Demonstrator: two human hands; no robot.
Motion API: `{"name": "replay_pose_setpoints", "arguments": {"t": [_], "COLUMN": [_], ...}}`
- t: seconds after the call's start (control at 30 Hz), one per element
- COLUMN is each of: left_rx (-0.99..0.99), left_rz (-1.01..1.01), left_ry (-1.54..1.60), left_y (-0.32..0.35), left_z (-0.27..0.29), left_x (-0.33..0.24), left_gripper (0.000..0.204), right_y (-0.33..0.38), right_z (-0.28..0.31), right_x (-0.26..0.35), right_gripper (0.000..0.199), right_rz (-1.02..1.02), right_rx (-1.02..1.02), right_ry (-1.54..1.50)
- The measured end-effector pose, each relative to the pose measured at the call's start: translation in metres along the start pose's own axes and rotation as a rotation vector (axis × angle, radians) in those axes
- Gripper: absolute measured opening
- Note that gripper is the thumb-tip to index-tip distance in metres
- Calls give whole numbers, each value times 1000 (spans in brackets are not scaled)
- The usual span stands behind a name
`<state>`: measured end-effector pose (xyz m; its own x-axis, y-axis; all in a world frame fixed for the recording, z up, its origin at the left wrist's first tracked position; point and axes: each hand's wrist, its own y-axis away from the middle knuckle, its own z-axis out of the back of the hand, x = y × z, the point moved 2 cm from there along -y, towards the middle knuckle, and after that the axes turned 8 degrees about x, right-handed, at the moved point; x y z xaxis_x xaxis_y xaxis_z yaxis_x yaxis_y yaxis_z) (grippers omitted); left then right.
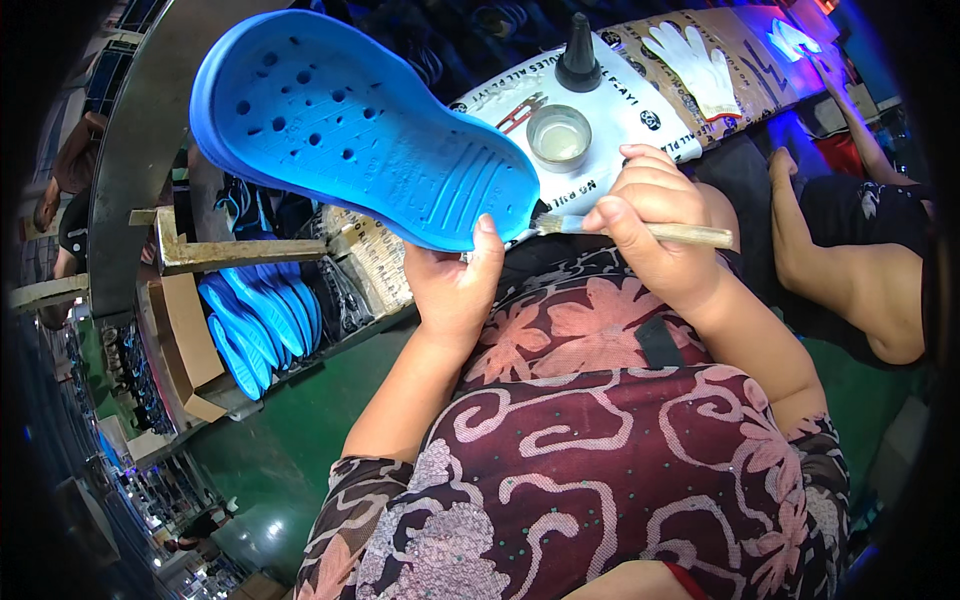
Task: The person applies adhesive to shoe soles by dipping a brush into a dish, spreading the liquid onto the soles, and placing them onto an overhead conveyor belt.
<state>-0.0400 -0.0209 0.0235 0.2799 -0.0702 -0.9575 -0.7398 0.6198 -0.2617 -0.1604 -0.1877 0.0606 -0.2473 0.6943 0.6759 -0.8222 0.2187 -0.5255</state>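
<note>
Left hand [455,285] clamped on the heel end of a blue perforated shoe sole [350,125], thumb over its edge, sole held up tilted toward 10 o'clock, above the lap. Right hand [655,225] closed around a brush [640,230], bristles pointing to 9 o'clock and touching or just beside the sole's heel edge. At 12 o'clock on the worktop [640,130]: small glass cup [559,137] of pale liquid, black cone-tipped bottle [578,55]; white glove [695,60] at 1 o'clock. Stack of blue soles [255,320] at 9 o'clock. Judged step: brushing liquid along the heel rim. Next stroke likely calls for a steady sole and light brush pressure.
</note>
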Motion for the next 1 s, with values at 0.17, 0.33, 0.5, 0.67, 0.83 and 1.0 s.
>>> {"name": "replay_pose_setpoints", "arguments": {"t": [0.17, 0.33, 0.5, 0.67, 0.83, 1.0], "left_rx": [-33, -34, -29, -30, -34, 6], "left_rz": [-36, -60, -75, -75, -66, -48], "left_ry": [18, -15, -58, -39, 2, 9], "left_y": [-3, -3, -4, -5, -6, -7], "left_z": [-3, -4, -2, -5, -4, -7], "left_x": [1, 0, -2, -1, 0, 2], "left_gripper": [40, 36, 31, 35, 38, 41], "right_y": [1, -2, -1, -2, -1, -1], "right_z": [5, -1, 2, 2, 6, 7], "right_x": [-2, -2, -2, -3, -3, -5], "right_gripper": [27, 28, 27, 26, 26, 25], "right_rz": [-96, -20, -88, -69, -86, -90], "right_rx": [-59, -54, 12, -49, -58, -42], "right_ry": [-79, -51, -80, -73, -64, -65]}}
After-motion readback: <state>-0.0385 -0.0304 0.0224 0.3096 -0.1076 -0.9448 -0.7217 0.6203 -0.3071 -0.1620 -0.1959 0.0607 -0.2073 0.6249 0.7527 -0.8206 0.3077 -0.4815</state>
